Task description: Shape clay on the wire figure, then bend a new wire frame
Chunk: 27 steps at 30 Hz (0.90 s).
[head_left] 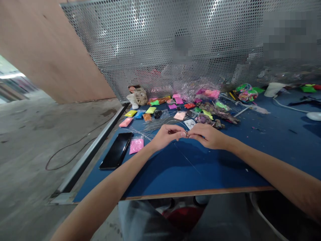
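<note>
My left hand (168,136) and my right hand (207,135) meet above the blue table, fingertips almost touching. Both are closed in a pinch on a thin metal wire (187,134), whose shape between the fingers is mostly hidden. A curved bit of wire shows by my left fingers. Under my hands, a long fine wire (187,158) slants toward the table's front edge. Just beyond them lie a bundle of straight wires (156,126) and a small white card (190,124).
Left of my hands are a black phone (116,150) and a pink clay packet (136,146). Several coloured packets, brown driftwood-like pieces (220,113) and crumpled clear plastic (195,90) line the back, before a perforated metal panel (163,40). A white cup (274,89) stands right.
</note>
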Available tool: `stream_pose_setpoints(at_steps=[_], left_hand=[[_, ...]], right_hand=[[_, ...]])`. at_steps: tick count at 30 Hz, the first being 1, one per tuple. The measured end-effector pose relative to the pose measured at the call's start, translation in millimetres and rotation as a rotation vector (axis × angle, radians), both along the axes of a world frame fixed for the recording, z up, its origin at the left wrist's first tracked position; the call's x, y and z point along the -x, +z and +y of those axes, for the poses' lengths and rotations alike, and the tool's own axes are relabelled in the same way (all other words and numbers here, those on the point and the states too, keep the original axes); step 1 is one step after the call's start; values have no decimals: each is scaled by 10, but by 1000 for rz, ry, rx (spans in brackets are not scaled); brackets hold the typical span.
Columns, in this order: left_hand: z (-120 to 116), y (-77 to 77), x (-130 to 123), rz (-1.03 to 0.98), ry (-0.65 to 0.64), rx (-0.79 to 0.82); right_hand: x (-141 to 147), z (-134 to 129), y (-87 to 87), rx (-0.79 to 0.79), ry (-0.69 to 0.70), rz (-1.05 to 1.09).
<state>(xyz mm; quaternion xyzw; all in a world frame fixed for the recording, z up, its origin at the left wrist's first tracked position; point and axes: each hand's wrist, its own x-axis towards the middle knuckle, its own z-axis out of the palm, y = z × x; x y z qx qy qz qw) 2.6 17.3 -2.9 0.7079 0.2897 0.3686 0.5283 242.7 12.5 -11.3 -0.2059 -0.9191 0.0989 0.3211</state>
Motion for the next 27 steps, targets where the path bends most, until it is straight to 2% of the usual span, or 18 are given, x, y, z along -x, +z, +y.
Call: stream_pose_setpoints(at_steps=[3, 8, 13, 19, 23, 25, 27], left_hand=[[-17, 5, -14, -9, -37, 15], [-59, -40, -73, -112, -69, 100], [-106, -126, -123, -228, -193, 318], [-97, -163, -90, -237, -333, 453], [-91, -102, -83, -249, -316, 445], [-68, -79, -86, -274, -249, 392], [-22, -82, -83, -228, -143, 271]], right_hand=[[-10, -12, 42, 60, 30, -20], [-9, -18, 96, 233, 78, 79], [1, -2, 76, 431, 178, 137], [28, -18, 71, 469, 211, 134], [13, -22, 87, 395, 130, 126], [-25, 8, 86, 338, 20, 183], [-79, 55, 86, 293, -104, 254]])
